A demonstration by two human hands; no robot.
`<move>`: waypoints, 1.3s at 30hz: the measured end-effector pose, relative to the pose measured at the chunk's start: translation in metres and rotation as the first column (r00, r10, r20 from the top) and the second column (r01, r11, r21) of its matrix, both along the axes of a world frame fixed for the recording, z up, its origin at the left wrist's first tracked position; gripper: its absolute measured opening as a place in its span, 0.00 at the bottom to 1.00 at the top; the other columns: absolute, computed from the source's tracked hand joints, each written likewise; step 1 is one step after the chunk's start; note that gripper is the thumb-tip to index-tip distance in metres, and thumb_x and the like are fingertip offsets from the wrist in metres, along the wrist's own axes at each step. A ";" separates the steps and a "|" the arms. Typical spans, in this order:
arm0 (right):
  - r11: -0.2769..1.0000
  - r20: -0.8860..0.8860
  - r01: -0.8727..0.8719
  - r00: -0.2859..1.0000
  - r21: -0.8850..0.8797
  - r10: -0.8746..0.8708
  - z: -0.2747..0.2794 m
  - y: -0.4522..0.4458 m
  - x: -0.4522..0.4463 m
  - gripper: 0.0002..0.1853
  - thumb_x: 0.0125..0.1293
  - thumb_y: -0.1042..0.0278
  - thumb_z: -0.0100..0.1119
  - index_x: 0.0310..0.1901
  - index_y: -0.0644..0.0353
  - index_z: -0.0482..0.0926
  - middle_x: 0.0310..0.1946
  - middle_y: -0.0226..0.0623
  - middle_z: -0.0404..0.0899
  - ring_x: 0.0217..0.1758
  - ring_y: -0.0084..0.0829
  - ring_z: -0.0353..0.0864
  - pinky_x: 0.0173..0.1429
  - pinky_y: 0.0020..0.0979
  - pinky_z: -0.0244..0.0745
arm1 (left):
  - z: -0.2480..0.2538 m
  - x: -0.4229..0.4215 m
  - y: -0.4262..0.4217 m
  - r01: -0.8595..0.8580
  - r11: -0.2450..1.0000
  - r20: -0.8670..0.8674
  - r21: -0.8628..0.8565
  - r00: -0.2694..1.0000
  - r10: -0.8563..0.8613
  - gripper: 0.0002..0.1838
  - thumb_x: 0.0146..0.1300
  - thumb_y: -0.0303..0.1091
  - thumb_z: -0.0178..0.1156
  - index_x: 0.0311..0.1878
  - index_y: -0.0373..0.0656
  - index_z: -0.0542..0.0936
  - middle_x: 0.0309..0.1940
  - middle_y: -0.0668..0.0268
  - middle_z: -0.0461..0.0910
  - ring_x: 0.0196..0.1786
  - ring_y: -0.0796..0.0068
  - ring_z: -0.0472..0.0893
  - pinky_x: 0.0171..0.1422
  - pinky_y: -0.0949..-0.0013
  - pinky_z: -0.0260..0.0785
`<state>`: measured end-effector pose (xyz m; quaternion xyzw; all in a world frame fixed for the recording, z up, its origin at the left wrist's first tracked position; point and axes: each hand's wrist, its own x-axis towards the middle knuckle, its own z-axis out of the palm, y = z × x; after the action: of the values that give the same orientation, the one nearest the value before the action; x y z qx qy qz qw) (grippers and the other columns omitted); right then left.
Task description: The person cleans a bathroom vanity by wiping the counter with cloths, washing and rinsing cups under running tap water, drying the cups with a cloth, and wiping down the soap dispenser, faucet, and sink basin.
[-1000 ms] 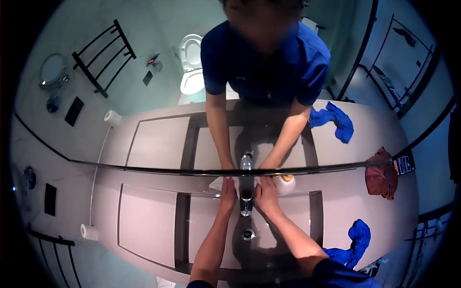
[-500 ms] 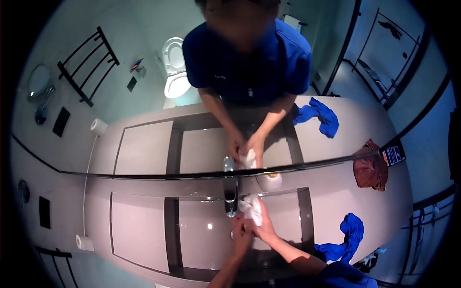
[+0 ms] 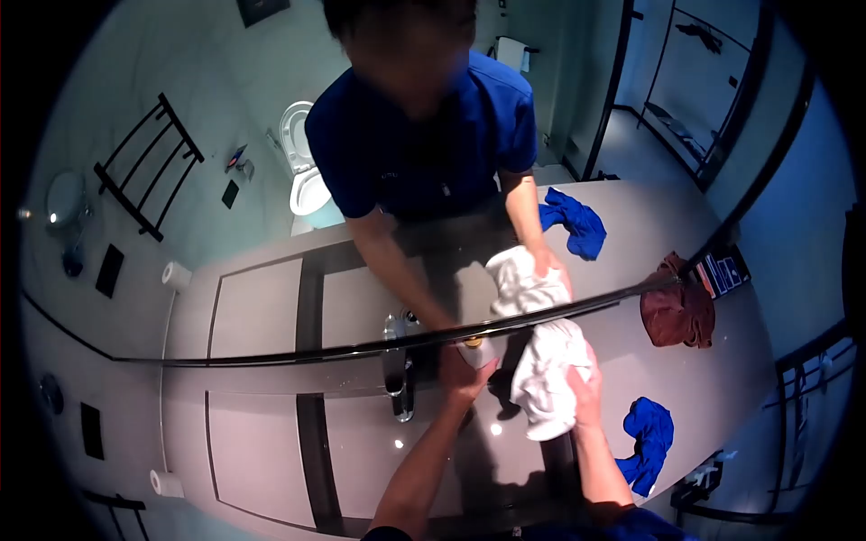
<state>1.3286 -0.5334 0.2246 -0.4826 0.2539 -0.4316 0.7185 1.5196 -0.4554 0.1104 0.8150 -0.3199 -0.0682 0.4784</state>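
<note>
Low at the mirror's edge, my left hand point(image 3: 462, 377) is closed around a small white round container point(image 3: 478, 352) with a yellowish top. What exactly the container is, I cannot make out. A white cloth point(image 3: 546, 379), loosely bunched and hanging over the right side of the sink, is gripped by my right hand point(image 3: 586, 389). To the left of my left hand stands the chrome faucet point(image 3: 403, 388) over the sink basin point(image 3: 370, 460). Both hands and the cloth also appear in the mirror.
A crumpled blue cloth point(image 3: 648, 442) lies on the counter at the right, with a brown bag point(image 3: 677, 314) behind it. A toilet paper roll point(image 3: 167, 483) hangs at the left. The mirror's dark bottom edge point(image 3: 271, 362) crosses behind the counter.
My hands were together by the faucet around the crumpled white cloth. They have parted: the right moved right with the cloth, now spread larger, and the left took hold of the white container.
</note>
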 end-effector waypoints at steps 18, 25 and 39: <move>0.799 -0.028 -0.411 0.882 0.440 0.470 -0.077 0.074 -0.032 0.23 0.64 0.60 0.57 0.58 0.64 0.76 0.54 0.42 0.79 0.58 0.32 0.78 0.62 0.38 0.72 | 0.101 -0.114 0.143 0.116 0.923 -0.479 -0.366 0.827 -0.294 0.44 0.42 0.37 0.79 0.63 0.37 0.67 0.56 0.56 0.74 0.59 0.65 0.76 0.62 0.62 0.71; 0.525 0.186 -0.329 0.934 0.785 0.306 -0.085 0.116 -0.071 0.26 0.65 0.53 0.52 0.58 0.66 0.75 0.49 0.43 0.81 0.49 0.37 0.82 0.54 0.38 0.79 | 0.121 -0.142 0.132 0.082 0.969 -0.453 -0.234 0.872 -0.184 0.48 0.42 0.33 0.79 0.65 0.42 0.60 0.55 0.57 0.71 0.53 0.65 0.77 0.56 0.64 0.75; 0.317 -0.594 -0.514 0.761 -0.797 -0.262 -0.107 -0.026 0.094 0.24 0.52 0.57 0.63 0.53 0.47 0.81 0.52 0.36 0.81 0.57 0.43 0.75 0.63 0.49 0.65 | 0.093 -0.137 0.183 -0.301 0.937 -0.456 -0.176 0.869 0.194 0.54 0.40 0.30 0.80 0.68 0.38 0.55 0.57 0.53 0.71 0.57 0.61 0.76 0.63 0.59 0.71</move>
<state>1.4229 -0.5591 0.1179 -0.9385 0.1378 -0.2427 0.2034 1.3827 -0.2722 0.2031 0.7496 -0.1041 -0.1451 0.6373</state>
